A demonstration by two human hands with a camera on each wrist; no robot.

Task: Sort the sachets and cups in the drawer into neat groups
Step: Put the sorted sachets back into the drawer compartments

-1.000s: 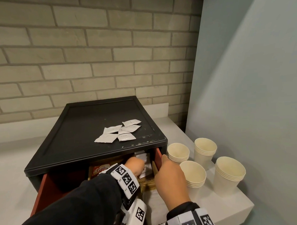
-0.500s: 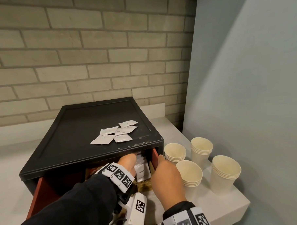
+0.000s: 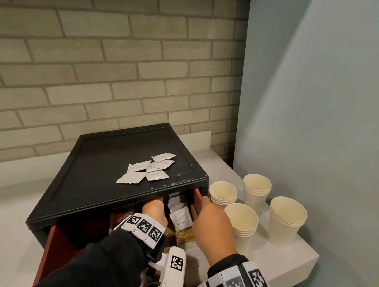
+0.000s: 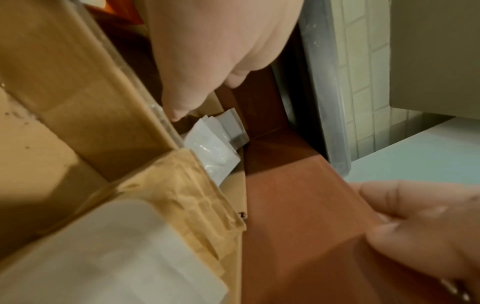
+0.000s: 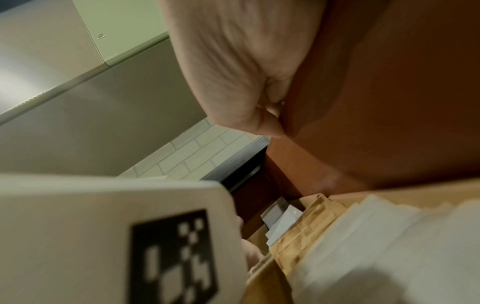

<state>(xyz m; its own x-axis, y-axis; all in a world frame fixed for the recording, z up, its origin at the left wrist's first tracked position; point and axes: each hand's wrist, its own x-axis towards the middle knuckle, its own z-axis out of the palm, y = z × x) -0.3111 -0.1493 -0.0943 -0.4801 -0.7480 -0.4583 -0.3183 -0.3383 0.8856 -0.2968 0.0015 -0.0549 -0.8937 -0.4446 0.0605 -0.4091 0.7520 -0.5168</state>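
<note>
The red drawer (image 3: 56,242) of the black cabinet (image 3: 102,168) stands pulled out. My left hand (image 3: 153,210) reaches deep into it, fingers extended; one fingertip (image 4: 176,115) touches the cardboard divider (image 4: 91,123) next to a row of white cream sachets (image 3: 180,217) (image 4: 215,144). It holds nothing that I can see. My right hand (image 3: 211,224) grips the drawer's right wall (image 5: 376,102), thumb (image 5: 270,127) pressed on one face and fingers (image 4: 415,226) curled over the other. Several more white sachets (image 3: 148,170) lie loose on the cabinet top.
Stacks of paper cups (image 3: 223,190) (image 3: 257,185) (image 3: 241,217) (image 3: 288,212) stand on the white counter (image 3: 293,262) right of the cabinet. A grey-green wall (image 3: 313,116) closes the right side, a brick wall (image 3: 116,81) the back. Crumpled brown paper (image 4: 187,195) and white sheets (image 4: 116,246) fill the drawer's front.
My left hand has pushed further back into the drawer, uncovering the row of white sachets. My right hand has stayed on the drawer's right wall.
</note>
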